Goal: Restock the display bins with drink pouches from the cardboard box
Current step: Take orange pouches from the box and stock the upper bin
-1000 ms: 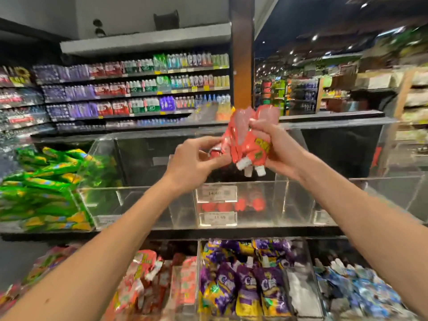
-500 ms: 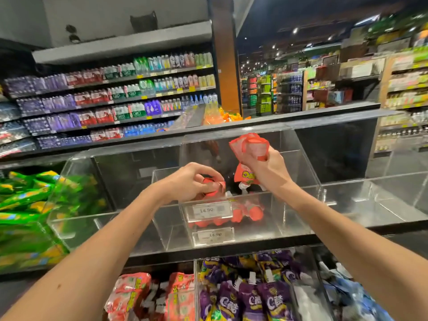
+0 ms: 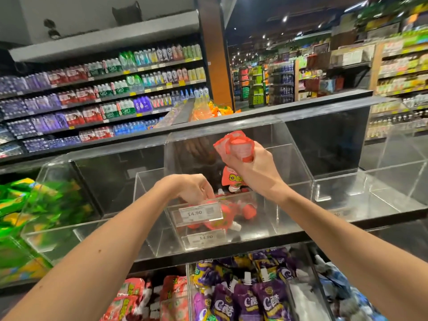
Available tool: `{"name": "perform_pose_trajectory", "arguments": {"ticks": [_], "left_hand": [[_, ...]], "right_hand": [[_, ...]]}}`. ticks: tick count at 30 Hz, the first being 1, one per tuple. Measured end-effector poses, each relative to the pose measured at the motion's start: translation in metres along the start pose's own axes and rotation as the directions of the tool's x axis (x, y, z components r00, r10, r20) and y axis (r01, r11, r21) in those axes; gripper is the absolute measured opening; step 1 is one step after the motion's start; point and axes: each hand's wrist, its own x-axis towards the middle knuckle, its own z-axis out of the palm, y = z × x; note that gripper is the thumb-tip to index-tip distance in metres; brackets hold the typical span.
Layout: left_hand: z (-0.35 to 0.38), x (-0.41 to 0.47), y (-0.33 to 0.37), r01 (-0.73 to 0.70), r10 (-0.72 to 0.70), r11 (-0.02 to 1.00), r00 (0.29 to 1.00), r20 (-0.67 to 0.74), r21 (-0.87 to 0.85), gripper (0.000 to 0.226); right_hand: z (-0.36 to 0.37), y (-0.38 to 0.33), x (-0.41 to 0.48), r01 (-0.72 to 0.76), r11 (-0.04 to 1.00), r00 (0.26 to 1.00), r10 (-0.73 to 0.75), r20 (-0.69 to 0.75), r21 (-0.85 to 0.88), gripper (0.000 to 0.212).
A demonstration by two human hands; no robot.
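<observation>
My right hand [image 3: 252, 167] grips a bunch of red drink pouches [image 3: 234, 144] above the clear middle display bin [image 3: 266, 218], their white caps pointing down. My left hand [image 3: 192, 188] reaches over the bin's front wall, fingers curled down onto a red pouch [image 3: 209, 205] just behind the 14.90 price tag [image 3: 196, 214]. A few more red pouches [image 3: 234, 214] lie on the bin's floor. The cardboard box is out of view.
A bin of green pouches [image 3: 34, 205] stands to the left, and a clear bin [image 3: 370, 195] to the right. Below are bins of red pouches [image 3: 139, 302], purple pouches [image 3: 245, 297] and blue-white pouches [image 3: 335, 286]. Bottle shelves [image 3: 104, 93] line the back wall.
Both hands have come down from chest height to the middle bin. My left hand took a red pouch off the bunch and lowered it behind the price tag.
</observation>
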Motion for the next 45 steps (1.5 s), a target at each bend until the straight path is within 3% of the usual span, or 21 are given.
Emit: {"name": "perform_pose_trajectory", "arguments": {"ticks": [3, 5, 11, 15, 18, 22, 24, 26, 28, 31, 33, 35, 39, 43, 45], "left_hand": [[0.003, 0.014, -0.006, 0.071, -0.068, 0.962, 0.997, -0.019, 0.264, 0.007], [0.004, 0.021, -0.007, 0.106, -0.098, 0.923, 0.994, -0.042, 0.369, 0.014], [0.003, 0.033, -0.01, 0.05, -0.067, 0.895, 0.998, 0.023, 0.442, 0.018], [0.011, 0.037, -0.016, 0.054, -0.042, 0.905, 0.998, -0.038, 0.422, 0.01], [0.016, 0.035, -0.015, 0.109, -0.087, 0.895, 0.994, -0.07, 0.433, 0.033], [0.014, 0.023, -0.011, 0.101, -0.083, 0.915, 0.995, -0.063, 0.39, 0.031], [0.005, 0.017, -0.009, 0.048, -0.023, 0.949, 0.996, -0.082, 0.311, 0.022], [-0.005, 0.011, -0.005, -0.068, 0.057, 0.996, 0.984, -0.168, -0.06, 0.012], [-0.014, 0.003, 0.003, -0.216, 0.095, 0.831, 0.963, -0.251, -0.513, 0.015], [-0.021, -0.007, 0.012, -0.311, 0.179, 0.532, 0.95, -0.255, -0.788, 0.039], [-0.021, -0.012, 0.014, -0.327, 0.205, 0.425, 0.943, -0.263, -0.844, 0.064], [-0.02, -0.016, 0.012, -0.362, 0.205, 0.421, 0.931, -0.301, -0.832, 0.079], [-0.018, -0.03, 0.01, -0.432, 0.237, 0.528, 0.902, -0.362, -0.731, 0.062], [-0.016, -0.034, 0.006, -0.417, 0.181, 0.62, 0.9, -0.396, -0.665, 0.051], [-0.012, -0.035, 0.004, -0.382, 0.164, 0.626, 0.917, -0.364, -0.68, 0.06]], "right_hand": [[0.001, 0.002, 0.001, 0.008, 1.0, 1.0, -0.007, 0.017, -0.027, 0.012], [0.001, 0.002, 0.001, 0.021, 0.998, 0.999, -0.019, 0.028, -0.058, 0.016], [0.003, 0.003, 0.001, 0.038, 0.991, 0.998, -0.031, 0.051, -0.129, 0.012], [0.003, 0.001, 0.002, 0.043, 0.984, 0.997, -0.031, 0.071, -0.175, 0.012], [0.004, 0.001, 0.001, 0.039, 0.976, 0.996, -0.021, 0.088, -0.212, 0.012], [0.004, 0.0, 0.002, 0.004, 0.975, 0.996, 0.016, 0.088, -0.22, 0.018], [0.003, -0.001, 0.002, -0.019, 0.976, 0.995, 0.04, 0.09, -0.218, 0.02], [0.002, -0.003, 0.002, -0.035, 0.978, 0.995, 0.054, 0.089, -0.204, 0.019], [0.001, -0.005, 0.001, -0.048, 0.988, 0.992, 0.065, 0.11, -0.149, 0.015], [-0.001, -0.006, 0.001, -0.085, 0.995, 0.981, 0.092, 0.172, -0.049, 0.018], [-0.003, -0.006, 0.0, -0.098, 0.995, 0.977, 0.097, 0.192, -0.008, 0.02], [-0.006, -0.01, -0.001, -0.129, 0.99, 0.963, 0.113, 0.243, 0.052, 0.016], [-0.01, -0.016, -0.003, -0.201, 0.971, 0.929, 0.147, 0.341, 0.128, 0.014], [-0.008, -0.015, -0.002, -0.231, 0.965, 0.898, 0.162, 0.41, 0.124, 0.028], [-0.007, -0.014, 0.001, -0.283, 0.945, 0.886, 0.193, 0.421, 0.162, 0.033]]}}
